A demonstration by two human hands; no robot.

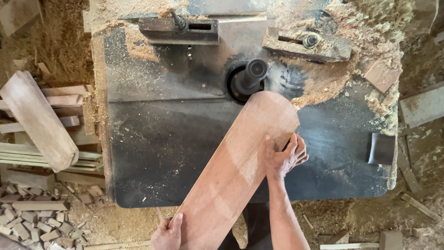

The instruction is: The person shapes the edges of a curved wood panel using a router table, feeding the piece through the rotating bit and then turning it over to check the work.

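A long reddish-brown wooden board (231, 171) with a rounded far end lies slanted on the dark metal machine table (157, 139). Its rounded end sits right beside the upright black spindle (253, 74) in the table's round opening. My right hand (284, 157) presses flat on the board's right edge near the rounded end. My left hand (169, 234) grips the board's near end at the bottom of the view.
Two metal clamp blocks (178, 30) (307, 44) sit at the table's far side amid heaps of sawdust (365, 32). A dark rectangular pad (382, 149) lies at the right edge. Stacked wooden slats (39, 120) and small offcuts (32, 217) lie left of the machine.
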